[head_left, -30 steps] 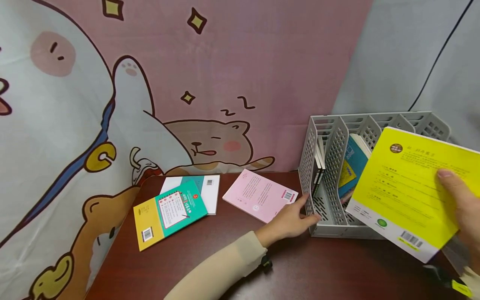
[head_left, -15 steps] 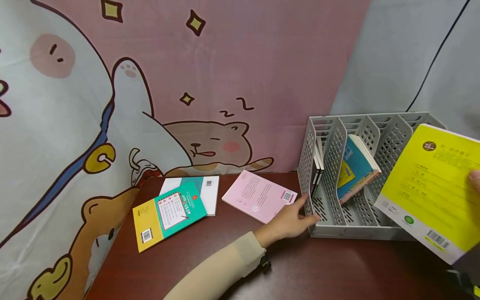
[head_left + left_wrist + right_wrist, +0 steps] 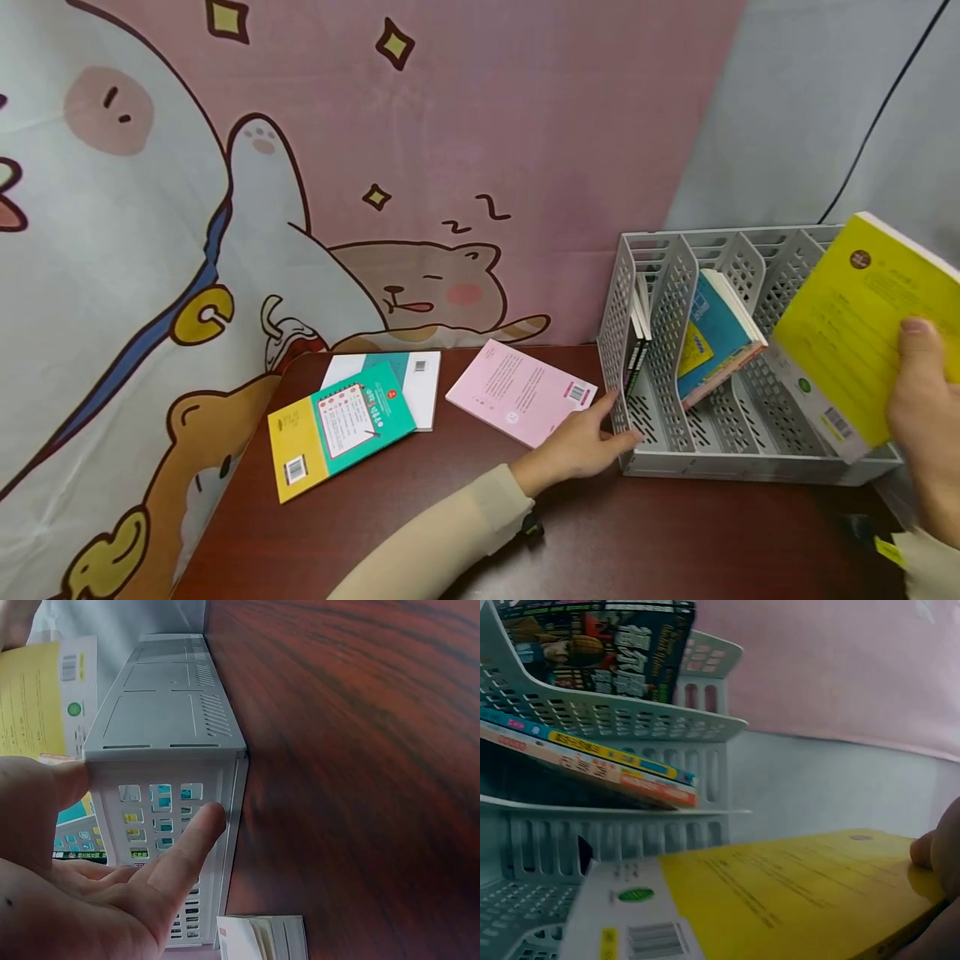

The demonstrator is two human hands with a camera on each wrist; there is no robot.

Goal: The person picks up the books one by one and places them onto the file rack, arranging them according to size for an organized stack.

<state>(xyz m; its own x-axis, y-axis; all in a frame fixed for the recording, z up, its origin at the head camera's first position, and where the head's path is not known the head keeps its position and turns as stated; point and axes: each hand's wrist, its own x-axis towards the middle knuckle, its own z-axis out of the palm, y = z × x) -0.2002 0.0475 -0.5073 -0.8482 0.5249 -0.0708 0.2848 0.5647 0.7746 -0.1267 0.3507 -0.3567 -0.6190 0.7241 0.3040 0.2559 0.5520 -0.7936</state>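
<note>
Yellow softcover book with a white lower band [image 3: 847, 333] is tilted before the right-hand part of a light grey, perforated plastic rack [image 3: 757, 467]; whether its edge is inside cannot be told. The person's right hand [image 3: 926, 408] grips it, thumb on the yellow cover. The left hand [image 3: 577, 443], fingers extended, touches the rack's front left corner, thumb at the front and index finger on the side wall. Dark-spined books [image 3: 637, 337] stand in the leftmost compartment; a blue-covered book with a yellow patch [image 3: 711, 329] leans in the next. One pale pink book [image 3: 513, 392] lies on the reddish-brown table [image 3: 675, 533] near the left hand.
</note>
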